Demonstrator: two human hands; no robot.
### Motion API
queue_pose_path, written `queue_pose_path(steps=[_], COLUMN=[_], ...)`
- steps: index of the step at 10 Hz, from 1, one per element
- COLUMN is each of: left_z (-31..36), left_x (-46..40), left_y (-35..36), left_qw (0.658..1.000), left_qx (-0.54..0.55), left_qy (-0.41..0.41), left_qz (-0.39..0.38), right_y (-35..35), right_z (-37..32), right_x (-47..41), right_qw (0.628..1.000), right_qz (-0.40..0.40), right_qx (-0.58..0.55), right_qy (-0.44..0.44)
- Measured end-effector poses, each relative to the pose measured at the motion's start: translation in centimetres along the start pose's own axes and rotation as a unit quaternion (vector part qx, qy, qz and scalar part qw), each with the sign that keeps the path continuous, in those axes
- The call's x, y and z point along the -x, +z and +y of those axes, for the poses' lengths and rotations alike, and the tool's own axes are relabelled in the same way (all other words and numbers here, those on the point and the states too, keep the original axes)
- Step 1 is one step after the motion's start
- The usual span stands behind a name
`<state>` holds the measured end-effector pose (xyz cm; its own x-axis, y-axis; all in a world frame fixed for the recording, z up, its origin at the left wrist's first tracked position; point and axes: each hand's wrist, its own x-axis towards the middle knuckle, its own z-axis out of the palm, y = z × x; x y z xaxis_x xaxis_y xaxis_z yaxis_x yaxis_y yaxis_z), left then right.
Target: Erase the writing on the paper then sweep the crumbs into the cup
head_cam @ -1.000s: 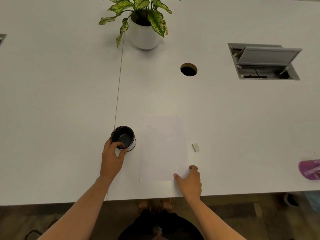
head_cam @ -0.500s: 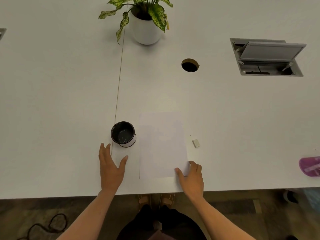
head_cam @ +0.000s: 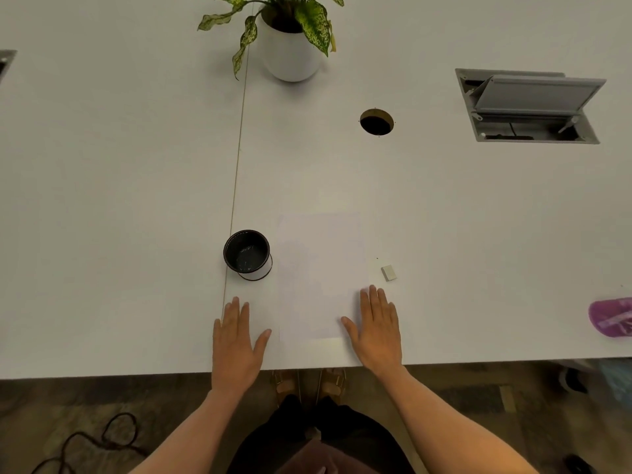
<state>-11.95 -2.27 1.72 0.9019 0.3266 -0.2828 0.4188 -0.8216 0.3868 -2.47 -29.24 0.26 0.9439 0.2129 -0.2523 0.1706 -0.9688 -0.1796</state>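
My left hand (head_cam: 236, 347) lies flat on the white worktop (head_cam: 136, 200), grip released, fingers spread — nothing in it. My right hand (head_cam: 378, 331) lies flat too, empty, its thumb on the near right corner of the pale rectangular sheet of paper (head_cam: 319, 273). The black round cup (head_cam: 247, 253) stands upright just left of the paper; the small white block eraser (head_cam: 388, 272) lies just right of it.
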Motion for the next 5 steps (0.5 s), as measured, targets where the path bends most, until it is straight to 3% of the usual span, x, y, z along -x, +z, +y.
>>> queue_pose_path(steps=[3,5], left_z=[0.6,1.3], left_x=[0.2,-0.9], left_y=[-1.4,-4.6], left_qw=[1.0,0.994], left_qx=[-0.023,-0.025], left_qy=[0.012,0.041], left_qz=[0.012,0.097], right_y=[-0.9,-6.8], right_z=[-0.6,-3.1], right_x=[-0.2,-1.9], right_qw=[1.0,0.988], right_qz=[0.022,0.114], right_qx=[-0.011,-0.091], right_qy=[-0.019,-0.044])
